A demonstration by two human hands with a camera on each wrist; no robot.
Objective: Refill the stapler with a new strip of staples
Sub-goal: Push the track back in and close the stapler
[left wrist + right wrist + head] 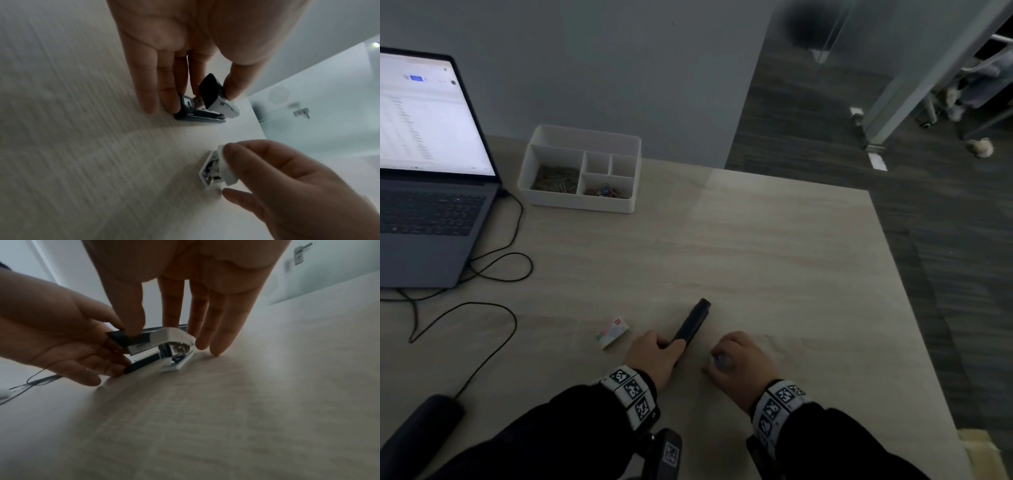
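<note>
A black stapler point(693, 320) with a white rear end point(176, 335) lies slanted on the pale wooden table point(774, 257). My left hand point(657, 353) pinches its black end point(208, 91) between thumb and fingers. My right hand point(736, 359) is just to the right. In the left wrist view its fingers and thumb hold a white hinged end point(216, 168) with metal inside. In the right wrist view its thumb presses on top of the stapler and its other fingertips point(216, 350) touch the table behind the white end. A small white staple box point(613, 331) lies left of my left hand.
An open laptop point(431, 171) stands at the far left, with black cables point(496, 267) looping over the table. A white divided organiser point(582, 204) holding clips and pins sits behind. The table's right edge point(914, 308) drops to dark carpet. A dark rounded object point(421, 425) is at the lower left.
</note>
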